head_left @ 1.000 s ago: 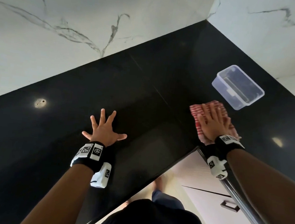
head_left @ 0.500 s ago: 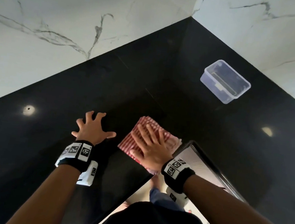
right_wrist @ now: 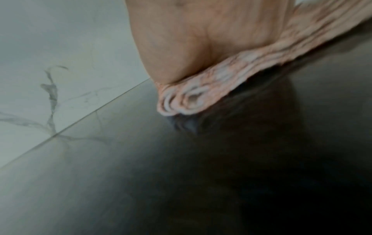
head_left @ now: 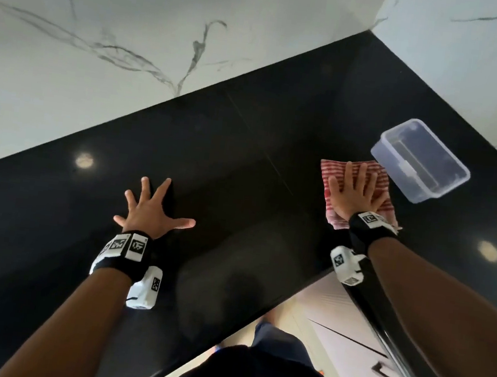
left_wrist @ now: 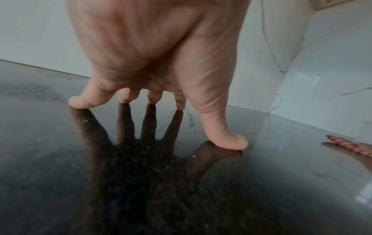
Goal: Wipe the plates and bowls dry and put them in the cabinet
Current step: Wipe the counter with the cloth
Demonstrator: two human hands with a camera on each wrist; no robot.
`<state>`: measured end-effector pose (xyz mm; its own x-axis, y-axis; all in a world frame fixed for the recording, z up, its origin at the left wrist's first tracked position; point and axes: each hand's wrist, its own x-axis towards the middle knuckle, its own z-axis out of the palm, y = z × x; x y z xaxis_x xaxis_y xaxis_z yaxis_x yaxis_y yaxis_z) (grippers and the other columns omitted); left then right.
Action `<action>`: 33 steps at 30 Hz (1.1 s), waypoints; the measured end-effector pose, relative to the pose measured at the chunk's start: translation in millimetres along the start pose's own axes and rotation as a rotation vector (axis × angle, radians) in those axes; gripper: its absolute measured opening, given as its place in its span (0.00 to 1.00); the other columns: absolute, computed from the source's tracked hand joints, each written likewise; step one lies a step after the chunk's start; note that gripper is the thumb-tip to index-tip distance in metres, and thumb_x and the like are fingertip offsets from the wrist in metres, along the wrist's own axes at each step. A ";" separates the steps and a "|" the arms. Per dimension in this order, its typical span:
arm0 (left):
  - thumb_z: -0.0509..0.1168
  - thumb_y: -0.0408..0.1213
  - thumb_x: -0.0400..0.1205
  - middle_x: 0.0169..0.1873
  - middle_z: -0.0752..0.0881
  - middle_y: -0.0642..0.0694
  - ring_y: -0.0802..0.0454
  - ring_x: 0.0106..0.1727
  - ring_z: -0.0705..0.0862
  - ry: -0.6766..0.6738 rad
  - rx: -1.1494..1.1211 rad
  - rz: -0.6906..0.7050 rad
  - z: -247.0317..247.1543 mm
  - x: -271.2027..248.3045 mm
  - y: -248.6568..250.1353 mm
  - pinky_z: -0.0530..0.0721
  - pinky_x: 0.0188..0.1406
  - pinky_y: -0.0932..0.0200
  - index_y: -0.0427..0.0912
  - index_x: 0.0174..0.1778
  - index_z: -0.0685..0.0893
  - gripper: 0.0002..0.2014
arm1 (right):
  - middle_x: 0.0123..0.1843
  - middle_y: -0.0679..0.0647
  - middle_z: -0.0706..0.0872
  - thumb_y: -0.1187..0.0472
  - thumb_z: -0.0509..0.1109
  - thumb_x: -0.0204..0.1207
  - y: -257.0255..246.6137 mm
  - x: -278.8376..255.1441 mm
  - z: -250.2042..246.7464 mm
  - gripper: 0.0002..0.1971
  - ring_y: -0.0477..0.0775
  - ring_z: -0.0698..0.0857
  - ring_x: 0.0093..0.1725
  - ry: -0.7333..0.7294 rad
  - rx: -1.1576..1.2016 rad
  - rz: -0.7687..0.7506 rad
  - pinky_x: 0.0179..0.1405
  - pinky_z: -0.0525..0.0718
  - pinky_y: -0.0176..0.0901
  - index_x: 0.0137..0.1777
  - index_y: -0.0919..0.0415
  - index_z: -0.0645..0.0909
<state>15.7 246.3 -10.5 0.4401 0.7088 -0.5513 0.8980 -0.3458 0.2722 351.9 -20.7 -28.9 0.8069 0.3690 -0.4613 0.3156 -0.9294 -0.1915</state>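
Fingers (left_wrist: 231, 141) of the left hand (head_left: 151, 211) spread wide, with the tips planted on the black countertop (head_left: 244, 163) at lower left of centre in the head view; the left wrist view shows the palm arched off the glossy stone and nothing held. At right of centre, the right hand (head_left: 353, 194) lies flat with straight fingers on a folded red-and-white striped cloth (head_left: 332, 171), pressing it onto the counter without curling round it. From the right wrist view, which is blurred, the cloth's folded edge (right_wrist: 191, 101) bulges out under the heel of the hand. Just beside the cloth, toward the upper right, stands a clear plastic container (head_left: 420, 161); whether they touch is not clear. White marble wall (head_left: 104, 32) fills the upper part of the frame and meets the counter in a corner at upper right. A pale cabinet front (head_left: 355, 355) with a dark handle (head_left: 387, 374) shows below the counter edge at lower right. No plates or bowls are in view.
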 end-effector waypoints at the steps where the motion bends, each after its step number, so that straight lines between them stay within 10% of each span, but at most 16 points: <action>1: 0.80 0.70 0.66 0.92 0.37 0.54 0.31 0.91 0.37 -0.003 0.008 -0.009 -1.8 0.5 1.0 0.52 0.77 0.09 0.72 0.90 0.47 0.62 | 0.89 0.56 0.25 0.35 0.51 0.85 -18.6 1.3 3.8 0.44 0.64 0.27 0.87 0.009 -0.053 -0.030 0.83 0.30 0.74 0.87 0.48 0.25; 6: 0.84 0.67 0.63 0.92 0.38 0.49 0.24 0.90 0.41 -0.028 0.065 -0.029 -7.6 7.5 8.8 0.62 0.76 0.10 0.70 0.90 0.46 0.66 | 0.88 0.61 0.25 0.46 0.57 0.84 -124.8 -41.6 37.7 0.46 0.68 0.25 0.85 0.053 -0.276 -0.464 0.77 0.19 0.68 0.86 0.56 0.25; 9: 0.85 0.67 0.61 0.92 0.37 0.48 0.22 0.90 0.41 -0.044 0.083 -0.051 -8.4 11.2 6.8 0.65 0.78 0.14 0.67 0.91 0.42 0.71 | 0.89 0.57 0.27 0.44 0.62 0.83 -174.4 -75.4 75.1 0.48 0.68 0.26 0.86 -0.078 -0.280 -0.719 0.81 0.31 0.77 0.88 0.51 0.30; 13: 0.84 0.68 0.62 0.92 0.36 0.49 0.25 0.90 0.39 -0.035 0.068 -0.057 -6.0 10.7 6.0 0.64 0.80 0.16 0.67 0.91 0.39 0.71 | 0.91 0.47 0.41 0.34 0.58 0.85 -145.8 -54.7 78.6 0.36 0.59 0.42 0.89 -0.013 -0.446 -1.059 0.83 0.41 0.75 0.87 0.37 0.45; 16: 0.83 0.68 0.64 0.92 0.34 0.50 0.27 0.91 0.37 -0.045 0.066 -0.063 -7.5 6.5 9.8 0.63 0.79 0.15 0.67 0.91 0.39 0.70 | 0.91 0.53 0.54 0.38 0.49 0.88 -118.4 -3.1 38.9 0.31 0.64 0.48 0.90 0.080 -0.595 -1.168 0.84 0.43 0.71 0.89 0.44 0.56; 21: 0.82 0.69 0.64 0.92 0.33 0.51 0.28 0.91 0.37 -0.056 0.085 -0.075 -9.1 3.9 11.5 0.66 0.78 0.15 0.67 0.91 0.38 0.70 | 0.91 0.55 0.33 0.42 0.64 0.78 -111.0 86.5 -21.3 0.44 0.69 0.34 0.88 0.024 -0.514 -0.635 0.81 0.40 0.81 0.88 0.40 0.43; 25: 0.82 0.70 0.61 0.92 0.35 0.50 0.27 0.91 0.39 -0.055 0.108 -0.083 -8.9 6.8 12.4 0.70 0.77 0.17 0.67 0.91 0.38 0.72 | 0.91 0.53 0.32 0.37 0.49 0.86 -162.2 81.8 -11.4 0.38 0.62 0.32 0.89 0.049 -0.064 -0.266 0.82 0.33 0.77 0.90 0.45 0.37; 33: 0.82 0.71 0.60 0.92 0.34 0.52 0.30 0.91 0.39 -0.025 0.123 -0.092 -8.8 5.8 11.1 0.72 0.78 0.21 0.68 0.90 0.38 0.72 | 0.90 0.50 0.30 0.32 0.40 0.85 -274.2 -4.7 60.9 0.37 0.62 0.30 0.88 -0.111 -0.271 -0.772 0.82 0.27 0.72 0.89 0.43 0.35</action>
<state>28.2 251.9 -3.7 0.3541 0.7261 -0.5894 0.9275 -0.3534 0.1218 231.2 232.9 -27.0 0.2635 0.8904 -0.3711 0.8821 -0.3781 -0.2809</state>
